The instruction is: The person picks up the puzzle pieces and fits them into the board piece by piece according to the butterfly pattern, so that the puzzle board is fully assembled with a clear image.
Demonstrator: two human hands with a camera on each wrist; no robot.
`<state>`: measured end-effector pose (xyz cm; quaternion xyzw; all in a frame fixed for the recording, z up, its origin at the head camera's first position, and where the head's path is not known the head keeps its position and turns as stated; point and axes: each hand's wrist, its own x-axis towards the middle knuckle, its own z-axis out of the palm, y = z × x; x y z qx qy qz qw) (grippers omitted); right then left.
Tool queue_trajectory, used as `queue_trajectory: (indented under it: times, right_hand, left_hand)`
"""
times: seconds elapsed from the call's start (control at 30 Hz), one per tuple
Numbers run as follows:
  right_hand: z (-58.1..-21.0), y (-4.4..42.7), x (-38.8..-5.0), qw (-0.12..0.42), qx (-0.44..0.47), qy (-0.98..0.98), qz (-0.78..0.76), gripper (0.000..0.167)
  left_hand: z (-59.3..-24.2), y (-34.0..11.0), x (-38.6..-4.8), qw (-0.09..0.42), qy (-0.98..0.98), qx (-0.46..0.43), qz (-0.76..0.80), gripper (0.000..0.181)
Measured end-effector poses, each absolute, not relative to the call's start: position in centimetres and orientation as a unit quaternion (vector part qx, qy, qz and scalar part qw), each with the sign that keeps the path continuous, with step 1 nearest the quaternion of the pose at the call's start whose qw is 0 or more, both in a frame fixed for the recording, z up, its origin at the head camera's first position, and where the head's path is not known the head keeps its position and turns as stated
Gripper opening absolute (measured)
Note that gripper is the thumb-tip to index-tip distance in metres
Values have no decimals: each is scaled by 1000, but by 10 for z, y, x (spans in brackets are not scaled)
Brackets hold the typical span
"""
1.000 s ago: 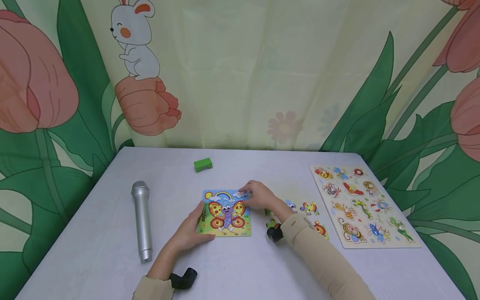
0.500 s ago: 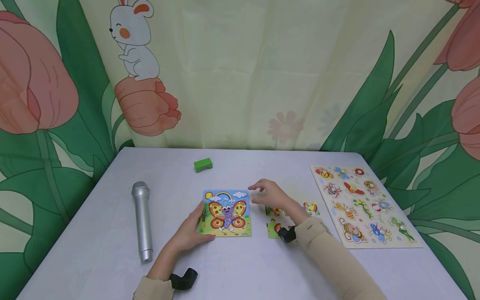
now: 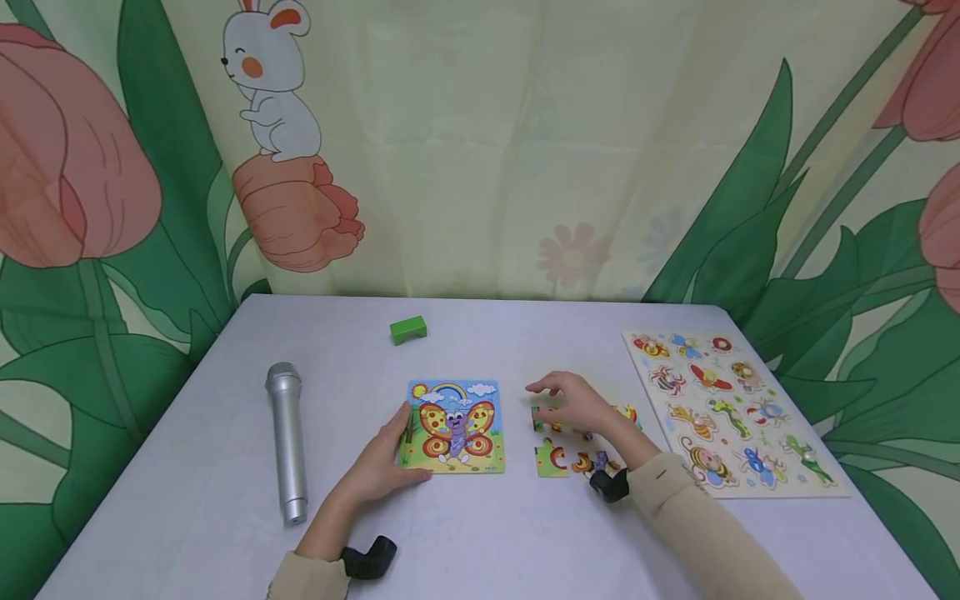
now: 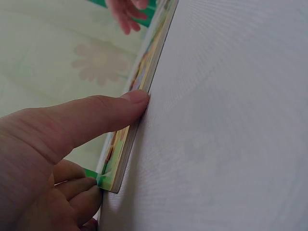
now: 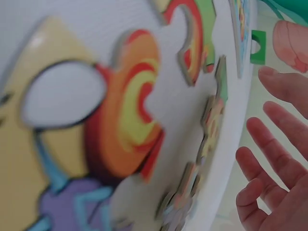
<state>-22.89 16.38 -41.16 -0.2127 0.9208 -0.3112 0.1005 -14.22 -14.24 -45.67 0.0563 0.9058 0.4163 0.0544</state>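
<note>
A square butterfly picture puzzle (image 3: 456,427) lies flat on the white table. My left hand (image 3: 381,461) holds its near left corner, thumb along the near edge and fingers against the left side. In the left wrist view the thumb (image 4: 110,111) touches the puzzle's layered edge (image 4: 126,156). To the right, my right hand (image 3: 579,406) hovers over loose puzzle pieces, fingers apart and holding nothing. Among those pieces are a green-and-red one (image 3: 551,460) and a yellow-orange one (image 5: 130,106), large and close in the right wrist view. The hand partly hides several pieces.
A silver microphone (image 3: 287,446) lies left of the puzzle. Behind it sits a green block (image 3: 408,330). At the right is a board of insect pictures (image 3: 723,417). A printed curtain (image 3: 465,150) hangs behind the table.
My right hand has drawn away from the puzzle's upper right corner and moved right, over the loose pieces. The left hand and the puzzle have stayed in place.
</note>
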Motion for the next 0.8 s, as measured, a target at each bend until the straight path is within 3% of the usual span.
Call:
queue_trajectory:
  times: [0.8]
  right_hand:
    - [-420, 187, -221, 106, -201, 941, -250, 44]
  left_hand:
    - [-459, -144, -142, 54, 905, 58, 419, 102]
